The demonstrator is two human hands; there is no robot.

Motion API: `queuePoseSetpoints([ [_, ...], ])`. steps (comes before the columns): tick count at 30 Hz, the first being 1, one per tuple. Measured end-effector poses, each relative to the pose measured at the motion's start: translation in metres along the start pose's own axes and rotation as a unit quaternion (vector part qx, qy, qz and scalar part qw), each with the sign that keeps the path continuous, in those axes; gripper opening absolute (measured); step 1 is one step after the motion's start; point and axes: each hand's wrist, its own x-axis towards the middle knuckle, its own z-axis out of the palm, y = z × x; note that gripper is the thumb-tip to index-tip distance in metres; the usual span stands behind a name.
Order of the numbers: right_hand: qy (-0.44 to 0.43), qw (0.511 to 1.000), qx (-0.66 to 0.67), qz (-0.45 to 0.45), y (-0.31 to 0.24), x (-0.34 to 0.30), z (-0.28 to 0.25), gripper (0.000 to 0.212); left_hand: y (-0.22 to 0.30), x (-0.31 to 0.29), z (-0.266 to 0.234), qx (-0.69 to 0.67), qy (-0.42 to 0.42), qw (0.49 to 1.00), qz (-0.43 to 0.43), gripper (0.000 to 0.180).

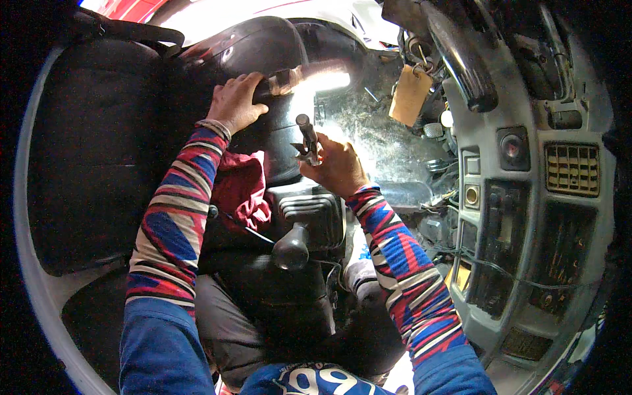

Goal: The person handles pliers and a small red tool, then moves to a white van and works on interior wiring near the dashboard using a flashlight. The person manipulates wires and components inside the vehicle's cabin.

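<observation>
My left hand (236,102) is closed around the dark end of a lit stick-shaped work light (284,81). Its bright tip points right, over the cab floor. Just below the light, my right hand (337,162) grips a dark metal hand tool (307,137) with a round end at the top and pointed parts near the fingers. I cannot tell its exact kind, as the fingers hide part of it. A dark red cloth (242,187) lies between my forearms, beside the gear lever boot (309,214).
A black gear knob (290,249) stands close in front of me. Black seats (99,151) fill the left. On the right, the grey dashboard (490,141) has vents and loose wires. A tan tag (411,95) hangs near the floor (388,125).
</observation>
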Motion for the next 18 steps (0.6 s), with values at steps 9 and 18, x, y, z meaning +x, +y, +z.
queuePoseSetpoints([
  [9,0.032,0.999,0.036,-0.011,-0.005,-0.007,0.001,0.039,-0.014,-0.016,0.002,0.015,-0.002,0.998,-0.059,0.052],
  [18,0.015,0.996,0.074,-0.036,-0.009,0.002,0.006,0.056,-0.018,-0.004,0.003,0.076,0.015,0.995,-0.06,0.062],
])
